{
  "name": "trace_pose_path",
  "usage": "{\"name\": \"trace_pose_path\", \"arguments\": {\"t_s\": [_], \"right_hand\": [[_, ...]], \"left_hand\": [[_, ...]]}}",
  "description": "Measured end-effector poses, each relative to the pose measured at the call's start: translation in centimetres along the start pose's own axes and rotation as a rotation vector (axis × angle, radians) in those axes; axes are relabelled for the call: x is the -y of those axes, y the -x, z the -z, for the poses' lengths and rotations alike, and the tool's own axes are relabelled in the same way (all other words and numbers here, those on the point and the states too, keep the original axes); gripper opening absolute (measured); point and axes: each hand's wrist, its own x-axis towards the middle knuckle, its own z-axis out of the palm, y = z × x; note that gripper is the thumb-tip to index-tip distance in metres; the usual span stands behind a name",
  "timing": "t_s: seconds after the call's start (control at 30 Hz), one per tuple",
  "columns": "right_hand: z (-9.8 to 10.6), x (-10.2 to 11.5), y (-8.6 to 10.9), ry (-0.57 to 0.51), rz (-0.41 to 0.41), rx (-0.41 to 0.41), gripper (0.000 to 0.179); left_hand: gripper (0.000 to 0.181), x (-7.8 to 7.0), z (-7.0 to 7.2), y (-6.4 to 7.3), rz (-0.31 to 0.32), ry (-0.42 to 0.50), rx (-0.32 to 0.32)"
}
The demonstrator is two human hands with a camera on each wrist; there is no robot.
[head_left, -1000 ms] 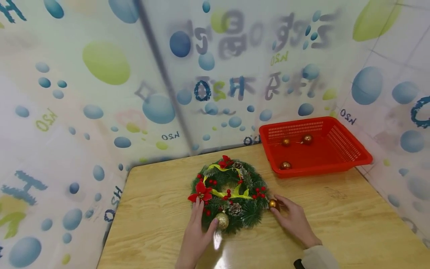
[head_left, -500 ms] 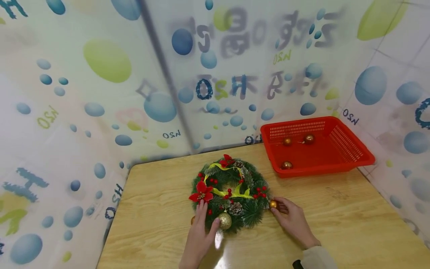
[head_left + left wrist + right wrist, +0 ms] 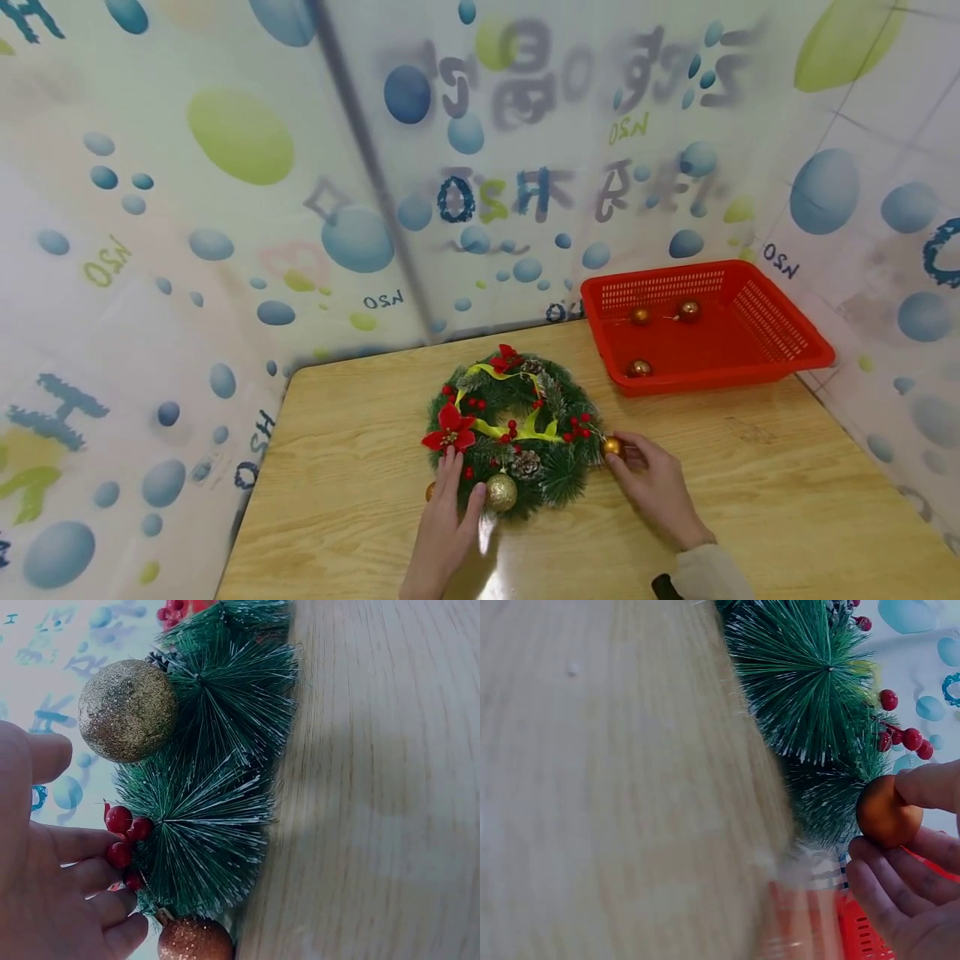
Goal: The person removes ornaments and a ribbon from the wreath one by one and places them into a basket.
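A green Christmas wreath (image 3: 562, 483) lies on the table, trimmed with a red poinsettia (image 3: 450, 429), berries, pine cones and yellow ribbon. My left hand (image 3: 444, 527) rests on its near left side, fingers extended by the poinsettia and berries (image 3: 120, 855). The left thumb is close to a gold glitter ball (image 3: 127, 711) hanging on the wreath. A copper glitter ball (image 3: 195, 941) hangs below the left fingers. At the wreath's right edge, my right hand (image 3: 660, 487) pinches a smooth gold Christmas ball (image 3: 887, 812) between thumb and fingers, right beside the berry sprig (image 3: 904, 739).
A red plastic basket (image 3: 712, 383) stands at the back right of the wooden table (image 3: 345, 467), holding loose Christmas balls (image 3: 688, 310). Patterned cloth walls (image 3: 300, 208) close in the table behind and at the sides.
My right hand has raised the smooth gold ball slightly, up towards the berries at the wreath's right edge. The left hand stays on the wreath, nearly still.
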Motion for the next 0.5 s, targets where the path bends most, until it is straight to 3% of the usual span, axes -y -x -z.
{"name": "trace_pose_path", "arguments": {"t_s": [0.3, 0.5], "right_hand": [[0.0, 0.5, -1.3, 0.026, 0.116, -0.02, 0.036], [0.0, 1.1, -2.0, 0.032, 0.114, -0.02, 0.035]], "left_hand": [[0.061, 0.0, 0.1, -0.1, 0.017, 0.04, 0.009], [0.059, 0.0, 0.0, -0.1, 0.012, 0.046, 0.006]]}}
